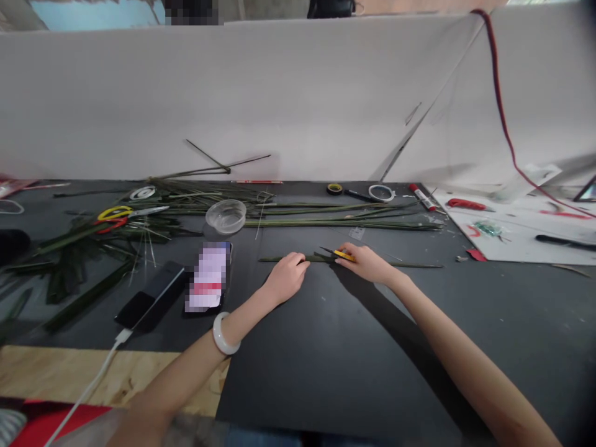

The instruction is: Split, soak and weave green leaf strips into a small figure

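A long, narrow green leaf strip (419, 266) lies crosswise on the dark tabletop in front of me. My left hand (287, 276) has its fingers curled together and pinches the strip against the table, left of centre. A little to the right, my right hand (361, 262) grips a yellow-handled knife (343, 255). Its thin dark tip points left, just above the strip, between the two hands. Whether the blade touches the leaf cannot be made out. The fingertips of both hands are partly hidden.
Behind lie long green stalks (344, 223) and a clear plastic bowl (226, 216). At left are scissors (116, 214), cut leaves (69, 261), a lit phone (208, 276) and a dark device (151, 295) with a white cable. A white board (512, 233) with tools lies right.
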`<state>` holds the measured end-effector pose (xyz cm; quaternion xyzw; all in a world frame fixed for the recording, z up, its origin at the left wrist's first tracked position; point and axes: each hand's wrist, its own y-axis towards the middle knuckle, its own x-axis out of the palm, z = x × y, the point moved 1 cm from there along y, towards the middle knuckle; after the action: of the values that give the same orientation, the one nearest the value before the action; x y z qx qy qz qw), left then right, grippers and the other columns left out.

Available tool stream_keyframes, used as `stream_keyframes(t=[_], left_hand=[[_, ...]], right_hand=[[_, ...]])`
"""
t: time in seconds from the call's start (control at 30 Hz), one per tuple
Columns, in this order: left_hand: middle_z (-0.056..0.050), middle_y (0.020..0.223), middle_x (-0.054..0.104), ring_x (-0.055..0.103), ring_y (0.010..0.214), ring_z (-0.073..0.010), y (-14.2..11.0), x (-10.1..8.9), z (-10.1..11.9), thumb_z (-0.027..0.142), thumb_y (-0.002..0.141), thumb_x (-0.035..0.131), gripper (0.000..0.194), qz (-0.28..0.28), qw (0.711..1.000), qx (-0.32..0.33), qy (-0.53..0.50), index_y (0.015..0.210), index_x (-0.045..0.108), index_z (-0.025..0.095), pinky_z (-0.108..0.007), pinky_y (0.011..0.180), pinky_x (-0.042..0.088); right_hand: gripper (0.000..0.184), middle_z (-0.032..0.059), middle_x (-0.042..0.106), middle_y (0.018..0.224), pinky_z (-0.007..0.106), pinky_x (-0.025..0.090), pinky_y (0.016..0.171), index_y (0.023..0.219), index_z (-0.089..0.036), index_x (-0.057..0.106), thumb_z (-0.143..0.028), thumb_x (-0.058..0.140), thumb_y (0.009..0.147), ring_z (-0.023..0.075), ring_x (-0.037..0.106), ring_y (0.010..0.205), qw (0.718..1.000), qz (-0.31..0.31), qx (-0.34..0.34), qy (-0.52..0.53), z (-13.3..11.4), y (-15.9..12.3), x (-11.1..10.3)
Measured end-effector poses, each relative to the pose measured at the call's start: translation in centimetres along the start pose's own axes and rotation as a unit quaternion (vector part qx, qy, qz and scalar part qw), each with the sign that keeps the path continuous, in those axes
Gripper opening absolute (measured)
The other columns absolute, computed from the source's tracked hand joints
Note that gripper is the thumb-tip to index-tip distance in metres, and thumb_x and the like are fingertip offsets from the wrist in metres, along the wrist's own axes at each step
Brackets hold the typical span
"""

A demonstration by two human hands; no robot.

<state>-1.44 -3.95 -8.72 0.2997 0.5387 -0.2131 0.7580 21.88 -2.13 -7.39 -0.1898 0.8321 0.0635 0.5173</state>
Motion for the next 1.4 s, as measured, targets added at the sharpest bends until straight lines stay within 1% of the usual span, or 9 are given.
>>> stream_keyframes(t=[0.07,0.17,0.37,0.53,0.7,0.83,0.93,1.13,1.4], left_hand=[[-0.014,0.103,0.062,0.057,0.095,-0.0233,-0.1,0.2,0.1,0.010,0.091,0.037,0.033,0.001,1.000,-0.011,0.000,0.112,0.063,0.008,-0.039,0.086,0.050],[-0.014,0.105,0.062,0.058,0.093,-0.0237,-0.2,0.4,0.0,0.009,0.089,0.037,0.037,-0.004,1.000,-0.024,0.007,0.117,0.060,0.008,-0.039,0.083,0.052],[-0.014,0.115,0.061,0.058,0.099,-0.0234,-0.4,0.8,-0.2,0.003,0.085,0.038,0.039,0.000,1.000,-0.006,0.024,0.117,0.061,0.008,-0.039,0.086,0.053],[-0.013,0.107,0.065,0.059,0.097,-0.0228,-0.3,0.8,-0.3,0.003,0.084,0.041,0.038,-0.006,1.000,0.002,0.030,0.115,0.062,0.008,-0.038,0.083,0.054],[-0.011,0.104,0.067,0.059,0.097,-0.0218,-0.2,0.6,-0.4,0.003,0.082,0.044,0.035,0.004,1.000,-0.014,0.006,0.110,0.065,0.010,-0.037,0.085,0.054],[-0.011,0.106,0.066,0.059,0.100,-0.0214,-0.2,0.6,-0.5,0.003,0.082,0.043,0.036,0.009,0.999,-0.026,-0.017,0.111,0.064,0.010,-0.036,0.085,0.054],[-0.011,0.106,0.066,0.058,0.101,-0.0213,-0.2,0.6,-0.5,0.002,0.083,0.041,0.038,0.006,0.999,-0.027,-0.021,0.112,0.063,0.010,-0.037,0.086,0.054],[-0.010,0.109,0.065,0.057,0.103,-0.0222,-0.2,0.5,-0.4,0.003,0.083,0.041,0.037,-0.002,0.999,-0.035,-0.025,0.113,0.062,0.009,-0.036,0.085,0.054],[-0.010,0.109,0.065,0.057,0.101,-0.0215,-0.2,0.4,-0.5,0.001,0.082,0.040,0.038,0.007,0.999,-0.032,-0.026,0.111,0.063,0.009,-0.036,0.086,0.053]], right_hand=[[0.025,0.0049,0.067,0.079,0.023,0.037,0.062,0.110,-0.017,0.049,-0.033,0.041,0.092,0.0174,0.059,0.067,0.999,-0.006,-0.009,0.039,0.0,-0.3,-0.3],[0.022,0.0044,0.068,0.082,0.024,0.039,0.065,0.110,-0.018,0.047,-0.028,0.035,0.094,0.0167,0.059,0.069,0.997,-0.021,-0.027,0.066,-0.2,-0.7,-0.9],[0.026,0.0073,0.069,0.103,0.025,0.040,0.069,0.111,-0.021,0.058,-0.028,0.041,0.092,0.0193,0.063,0.082,0.999,-0.027,-0.034,-0.018,-0.7,-0.5,-2.0],[0.033,0.0068,0.072,0.092,0.025,0.042,0.063,0.120,-0.021,0.057,-0.028,0.040,0.092,0.0194,0.066,0.075,0.998,-0.046,-0.037,-0.038,-1.5,0.4,-2.6],[0.039,0.0052,0.067,0.118,0.031,0.048,0.078,0.127,-0.025,0.057,-0.025,0.040,0.092,0.0241,0.065,0.101,0.995,-0.055,-0.073,-0.050,-1.5,0.2,-2.0],[0.039,0.0029,0.069,0.114,0.031,0.050,0.078,0.131,-0.028,0.053,-0.026,0.040,0.094,0.0232,0.067,0.097,0.994,-0.040,-0.074,-0.063,-1.1,-0.3,-1.3],[0.037,0.0019,0.068,0.118,0.031,0.049,0.080,0.127,-0.029,0.057,-0.025,0.040,0.094,0.0226,0.065,0.103,0.993,-0.028,-0.089,-0.075,-1.0,-0.4,-1.0],[0.039,0.0029,0.071,0.099,0.026,0.046,0.065,0.130,-0.029,0.055,-0.024,0.040,0.095,0.0193,0.067,0.084,0.986,-0.024,-0.100,-0.133,-1.2,-0.2,-0.7],[0.038,0.0032,0.071,0.099,0.025,0.044,0.065,0.130,-0.029,0.055,-0.023,0.040,0.095,0.0187,0.066,0.083,0.984,-0.023,-0.100,-0.143,-1.4,-0.2,-0.6]])
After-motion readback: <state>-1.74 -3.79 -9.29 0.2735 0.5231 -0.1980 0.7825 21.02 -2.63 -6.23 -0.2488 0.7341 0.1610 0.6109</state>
